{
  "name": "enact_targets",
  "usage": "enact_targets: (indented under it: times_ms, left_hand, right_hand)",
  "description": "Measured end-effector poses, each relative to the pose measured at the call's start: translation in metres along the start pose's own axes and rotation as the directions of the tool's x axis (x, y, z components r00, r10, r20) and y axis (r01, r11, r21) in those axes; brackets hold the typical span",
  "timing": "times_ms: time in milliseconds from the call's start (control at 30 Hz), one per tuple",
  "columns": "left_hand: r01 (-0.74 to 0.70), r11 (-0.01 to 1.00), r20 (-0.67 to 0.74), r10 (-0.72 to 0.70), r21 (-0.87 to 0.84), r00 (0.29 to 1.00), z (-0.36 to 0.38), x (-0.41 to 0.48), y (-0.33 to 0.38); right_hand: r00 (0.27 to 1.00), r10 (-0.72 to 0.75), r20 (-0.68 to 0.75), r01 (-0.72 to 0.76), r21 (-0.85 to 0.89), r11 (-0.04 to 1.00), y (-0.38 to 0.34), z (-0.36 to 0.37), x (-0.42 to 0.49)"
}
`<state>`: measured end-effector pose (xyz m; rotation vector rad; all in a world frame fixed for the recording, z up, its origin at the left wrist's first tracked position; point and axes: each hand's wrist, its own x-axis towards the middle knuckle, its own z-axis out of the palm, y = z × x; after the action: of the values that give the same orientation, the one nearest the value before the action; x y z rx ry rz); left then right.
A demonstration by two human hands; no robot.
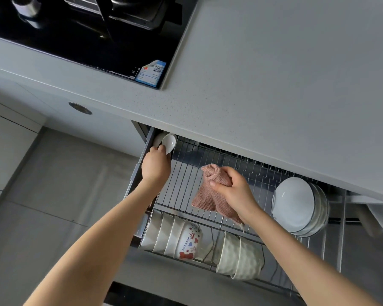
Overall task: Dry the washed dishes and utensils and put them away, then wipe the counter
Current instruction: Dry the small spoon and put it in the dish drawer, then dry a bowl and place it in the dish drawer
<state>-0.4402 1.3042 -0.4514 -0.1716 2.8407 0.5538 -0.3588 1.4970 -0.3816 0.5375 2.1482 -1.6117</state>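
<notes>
My left hand [156, 165] holds a white ceramic spoon [169, 142] by its handle at the far left corner of the pulled-out wire dish drawer [186, 180]. Another white spoon lies just behind it, partly hidden under the counter edge. Over the middle of the drawer, my right hand [234, 191] grips a bunched pink cloth [208, 195] that hangs down from my fingers. The grey speckled counter [274, 85] runs above the drawer.
White bowls [164, 235] and a cartoon-printed bowl [189, 240] stand in the drawer's front row, with ribbed pale bowls [239, 255] beside them. Plates [296, 205] stand upright at the right. A black gas hob [86, 29] sits in the counter at the upper left.
</notes>
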Motion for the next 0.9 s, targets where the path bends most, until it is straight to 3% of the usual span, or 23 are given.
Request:
enact_targets:
  times_ms: [200, 367, 500, 733, 900]
  left_hand:
    - [0.068, 0.984, -0.109, -0.086, -0.163, 0.990, -0.076, -0.069, -0.004]
    - [0.152, 0.947, -0.282, -0.234, -0.283, 0.930, -0.167, -0.148, -0.033]
    - [0.192, 0.939, -0.334, -0.285, -0.285, 0.898, -0.235, -0.190, -0.079]
    - [0.335, 0.873, -0.409, -0.467, -0.355, 0.784, -0.334, -0.246, -0.205]
    - [0.428, 0.804, -0.399, -0.582, -0.412, 0.709, -0.378, -0.281, -0.337]
  right_hand:
    - [0.984, -0.095, 0.153, 0.089, 0.046, 0.995, -0.049, -0.012, -0.040]
    - [0.920, -0.136, 0.368, 0.120, 0.065, 0.991, -0.107, 0.007, -0.077]
    - [0.856, -0.210, 0.473, 0.208, 0.057, 0.977, -0.156, 0.047, -0.110]
    - [0.733, -0.338, 0.590, 0.352, 0.096, 0.931, -0.237, 0.183, -0.163]
    - [0.763, -0.382, 0.521, 0.405, 0.075, 0.911, -0.286, 0.325, -0.197]
